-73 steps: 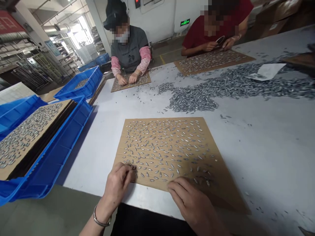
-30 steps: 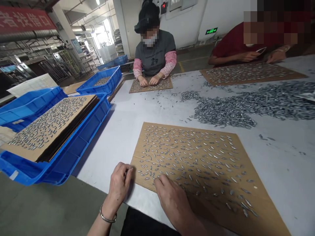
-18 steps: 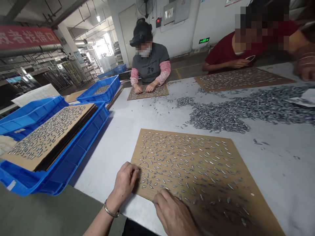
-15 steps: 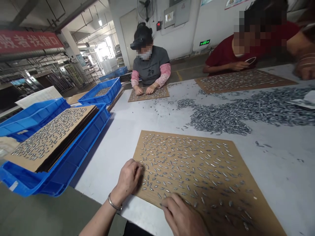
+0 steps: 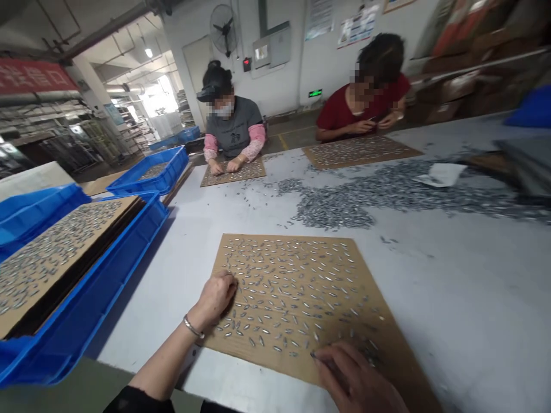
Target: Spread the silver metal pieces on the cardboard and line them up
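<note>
A brown cardboard sheet [image 5: 275, 360] lies before me on the white table, covered with many small spindle-shaped grey metal pieces [image 5: 266, 331]. My left hand [image 5: 217, 295], with a silver bracelet at its wrist, rests on the sheet's left edge. Its fingers are curled together, and whatever they may hold is hidden. Over the sheet's near right part, my right hand [image 5: 357, 373] pinches a small grey metal piece [image 5: 313, 355] between thumb and finger. Some pieces behind that hand are in shadow and blurred.
Beyond the sheet spreads a large heap of metal pieces [image 5: 336, 209], with a white scrap [image 5: 439, 175] on it. At left, a blue crate [image 5: 124, 275] holds stacked cardboard sheets. Two co-workers sit across the table [image 5: 473, 275], each at a cardboard sheet.
The view has swung right and tilted, bringing more of the right side in. My right hand now pinches a piece closer to the sheet's near edge. The co-worker in red sits more upright.
</note>
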Demonstrator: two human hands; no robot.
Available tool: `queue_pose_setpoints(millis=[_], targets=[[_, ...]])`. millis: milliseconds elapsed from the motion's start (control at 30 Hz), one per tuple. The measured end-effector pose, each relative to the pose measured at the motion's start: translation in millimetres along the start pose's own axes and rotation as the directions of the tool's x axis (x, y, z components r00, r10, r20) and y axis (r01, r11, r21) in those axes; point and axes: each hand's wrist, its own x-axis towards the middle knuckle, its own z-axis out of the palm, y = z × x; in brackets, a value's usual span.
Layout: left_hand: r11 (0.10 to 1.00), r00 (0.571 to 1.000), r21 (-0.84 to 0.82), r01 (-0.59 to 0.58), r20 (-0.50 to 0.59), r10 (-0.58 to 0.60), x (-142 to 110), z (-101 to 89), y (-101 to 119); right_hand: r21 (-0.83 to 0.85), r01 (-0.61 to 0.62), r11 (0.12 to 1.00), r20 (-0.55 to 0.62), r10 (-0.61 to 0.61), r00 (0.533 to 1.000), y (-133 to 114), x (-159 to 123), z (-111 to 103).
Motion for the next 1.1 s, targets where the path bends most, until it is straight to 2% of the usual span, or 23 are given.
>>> queue_pose_setpoints(millis=[100,167,333,433,533,700,833,933,1000,1100], targets=[[0.999,1.000,-0.040,0.000,-0.008,0.000,0.8,-6.3,-3.1,-0.033,-0.163,0.986,-0.064,0.160,0.985,9.7,11.0,-17.8],[0.997,0.999,-0.081,-0.009,-0.032,0.006,-1.3,-13.4,-4.3,-0.081,-0.231,0.970,-0.077,0.225,0.971,17.9,24.6,-32.1],[0.993,0.980,-0.110,-0.039,-0.196,0.016,-15.4,-28.2,-2.2,-0.267,-0.311,0.912,0.048,0.335,0.941,32.0,58.1,-57.6],[0.992,0.970,-0.110,-0.057,-0.242,0.029,-24.6,-27.8,3.0,-0.316,-0.272,0.909,0.112,0.321,0.940,32.3,65.7,-56.1],[0.989,0.973,-0.125,-0.082,-0.224,0.053,-29.5,-23.4,12.0,-0.336,-0.234,0.912,0.176,0.305,0.936,26.0,68.4,-48.8],[0.984,0.973,-0.122,-0.130,-0.209,0.103,-26.4,-17.5,29.1,-0.374,-0.228,0.899,0.215,0.323,0.922,9.2,75.0,-43.2],[0.976,0.967,-0.125,-0.178,-0.204,0.150,-20.5,-17.3,35.3,-0.301,-0.280,0.911,0.217,0.352,0.910,15.1,74.2,-54.2],[0.974,0.951,-0.100,-0.203,-0.256,0.172,-18.3,-21.6,32.9,-0.251,-0.360,0.899,0.088,0.391,0.916,34.6,63.2,-74.3],[0.976,0.944,-0.079,-0.204,-0.281,0.175,-17.9,-25.7,29.8,-0.282,-0.415,0.865,0.005,0.434,0.901,46.5,51.2,-87.8],[0.977,0.945,-0.074,-0.198,-0.280,0.170,-16.7,-29.3,27.6,-0.313,-0.454,0.834,0.024,0.485,0.874,52.8,31.1,-97.2]])
